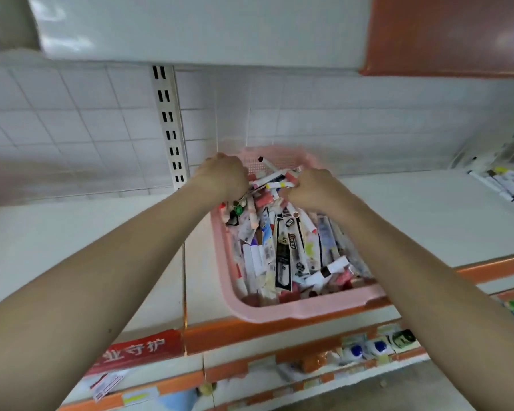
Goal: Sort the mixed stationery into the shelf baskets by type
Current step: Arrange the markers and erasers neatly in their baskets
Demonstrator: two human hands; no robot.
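Observation:
A pink plastic basket (306, 310) stands on a white shelf and is heaped with mixed pens, markers and packaged stationery (291, 250). Both my hands reach into its far end. My left hand (223, 176) has its fingers curled down around a bunch of pens (275, 180) near the basket's back left corner. My right hand (312, 188) grips the other end of the same bunch of white and pink pens from the right. The fingertips of both hands are hidden among the pens.
The white shelf (86, 247) has an orange front edge (250, 330) with a red label (134, 348). More packaged pens (505, 185) lie at the far right of the shelf. Lower shelves hold small packaged goods (377, 347). A slotted upright (169, 126) stands behind.

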